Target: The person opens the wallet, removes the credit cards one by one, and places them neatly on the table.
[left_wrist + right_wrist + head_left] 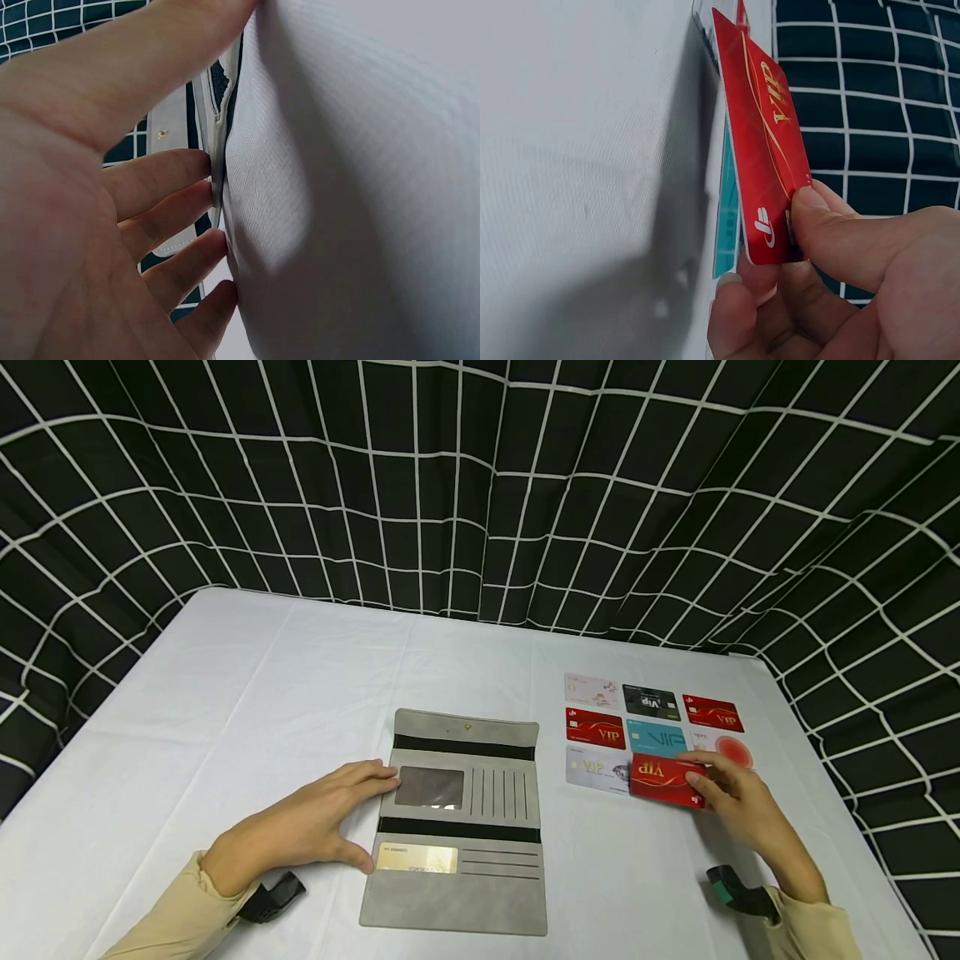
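Observation:
A red VIP card (pixel 666 779) is pinched between the thumb and fingers of my right hand (pixel 738 802), raised and tilted over the front of the card rows. In the right wrist view the red card (pixel 761 142) shows its gold lettering, with the thumb on its face. A grey wallet (pixel 457 906) lies unfolded on the table, with a gold card (pixel 417 858) in a lower slot and a clear window in its middle panel. At the wallet's left edge rests my left hand (pixel 322 814), fingers extended and thumb apart. The left wrist view shows the left fingertips (pixel 196 163) against the edge.
Several cards lie in rows at the right, among them a black card (pixel 651 702), a teal card (pixel 656 738) and a silver card (pixel 596 768). White cloth covers the table (pixel 315 677). A black curtain (pixel 420 485) with white grid lines stands behind and at both sides.

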`<state>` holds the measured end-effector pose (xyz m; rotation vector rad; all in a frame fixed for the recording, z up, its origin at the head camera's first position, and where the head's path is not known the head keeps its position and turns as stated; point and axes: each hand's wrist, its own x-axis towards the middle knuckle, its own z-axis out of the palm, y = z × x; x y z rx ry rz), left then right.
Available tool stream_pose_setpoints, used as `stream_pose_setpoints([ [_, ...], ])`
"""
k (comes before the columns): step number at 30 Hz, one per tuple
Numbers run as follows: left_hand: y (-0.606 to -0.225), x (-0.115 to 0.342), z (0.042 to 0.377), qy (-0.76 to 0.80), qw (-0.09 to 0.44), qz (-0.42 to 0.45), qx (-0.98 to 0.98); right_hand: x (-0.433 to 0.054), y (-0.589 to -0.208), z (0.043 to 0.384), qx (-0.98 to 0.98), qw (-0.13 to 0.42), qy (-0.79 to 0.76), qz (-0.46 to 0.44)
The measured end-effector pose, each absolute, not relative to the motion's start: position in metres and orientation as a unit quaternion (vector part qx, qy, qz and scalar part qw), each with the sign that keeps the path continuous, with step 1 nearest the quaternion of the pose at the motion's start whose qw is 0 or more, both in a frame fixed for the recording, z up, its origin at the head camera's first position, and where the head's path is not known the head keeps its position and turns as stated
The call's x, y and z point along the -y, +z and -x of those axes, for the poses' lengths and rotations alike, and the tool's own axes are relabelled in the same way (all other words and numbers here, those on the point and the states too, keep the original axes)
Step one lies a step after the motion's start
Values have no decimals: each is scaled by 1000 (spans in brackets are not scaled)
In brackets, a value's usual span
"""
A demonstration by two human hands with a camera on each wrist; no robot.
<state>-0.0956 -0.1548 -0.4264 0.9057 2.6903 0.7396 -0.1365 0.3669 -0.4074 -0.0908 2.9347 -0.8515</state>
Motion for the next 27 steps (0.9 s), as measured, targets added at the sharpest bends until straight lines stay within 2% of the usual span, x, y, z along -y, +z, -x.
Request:
stream_pose_setpoints([
  [15,-427,155,96,248,101,-311,-912,-374,-412,143,-963,73,-258,5],
  [27,-427,155,96,246,105,-306,-914,-374,-419,147,-968,54,-247,-6],
])
